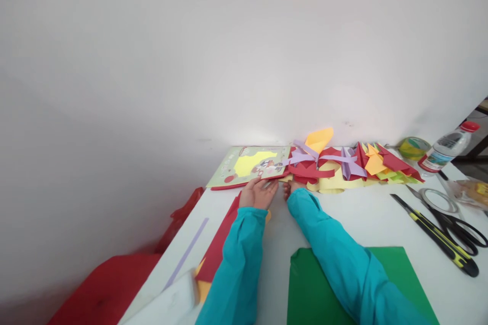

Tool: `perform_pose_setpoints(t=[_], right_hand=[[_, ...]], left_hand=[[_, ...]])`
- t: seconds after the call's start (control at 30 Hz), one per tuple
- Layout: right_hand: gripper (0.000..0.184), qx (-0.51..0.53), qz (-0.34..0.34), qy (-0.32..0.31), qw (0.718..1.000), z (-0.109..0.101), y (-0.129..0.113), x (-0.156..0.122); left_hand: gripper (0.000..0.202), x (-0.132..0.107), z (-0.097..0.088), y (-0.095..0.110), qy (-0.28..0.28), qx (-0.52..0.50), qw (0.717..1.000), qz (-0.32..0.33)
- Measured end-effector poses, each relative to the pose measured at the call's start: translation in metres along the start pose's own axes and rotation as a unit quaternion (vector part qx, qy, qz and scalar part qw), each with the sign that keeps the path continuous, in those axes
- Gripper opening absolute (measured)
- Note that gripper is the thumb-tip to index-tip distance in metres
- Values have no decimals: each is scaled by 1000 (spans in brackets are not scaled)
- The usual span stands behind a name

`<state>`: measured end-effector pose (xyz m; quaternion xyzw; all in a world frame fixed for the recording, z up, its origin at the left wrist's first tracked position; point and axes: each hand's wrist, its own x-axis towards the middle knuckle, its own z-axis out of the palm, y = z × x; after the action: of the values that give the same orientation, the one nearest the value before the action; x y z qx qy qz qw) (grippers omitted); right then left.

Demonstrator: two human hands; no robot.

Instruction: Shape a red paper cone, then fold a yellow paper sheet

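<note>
My left hand (pixel 259 194) is at the near edge of a pale green paper pad (pixel 224 168) with a yellow patch and a cartoon picture on its cover. Its fingers are stretched out and touch the pad's edge, with red sheets showing beneath. Close by on the right, my right hand (pixel 290 189) has its fingers curled in beside the pad's corner. Whatever those fingers hold, if anything, is hidden. Just beyond it lies a heap of cut and folded paper (pixel 310 171) in red, purple, orange and cream.
A green sheet (pixel 305 284) lies under my right forearm. Red paper (pixel 221 238), a purple strip (pixel 186 251) and a white object (pixel 171 302) are on the left. To the right are a utility knife (pixel 438 236), scissors (pixel 450 223), tape rolls (pixel 414 148) and a bottle (pixel 446 150).
</note>
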<state>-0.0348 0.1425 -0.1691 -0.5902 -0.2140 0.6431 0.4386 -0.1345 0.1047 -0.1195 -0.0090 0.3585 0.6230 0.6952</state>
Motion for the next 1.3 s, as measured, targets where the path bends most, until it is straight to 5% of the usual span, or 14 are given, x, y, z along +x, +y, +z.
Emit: perform_pose_setpoints(t=[0.17,0.47,0.73,1.0,1.3], right_hand=[[31,5,64,9,998,0,-6,-8],[29,20,66,8,998,-1,-6,-13],[31,44,57,-6,997,-1,-3,-15],[32,64,59,-22,996,0,2,-14],[28,-39,-3,-31,999,3,10,-18]], left_hand=[[45,-6,3,4,3,-5,1000,-3],[56,0,-3,7,14,-32,999,-15],[37,18,-10,-9,22,-84,995,51],[22,45,-8,5,41,-47,995,73],[47,52,-12,9,24,-17,995,91]])
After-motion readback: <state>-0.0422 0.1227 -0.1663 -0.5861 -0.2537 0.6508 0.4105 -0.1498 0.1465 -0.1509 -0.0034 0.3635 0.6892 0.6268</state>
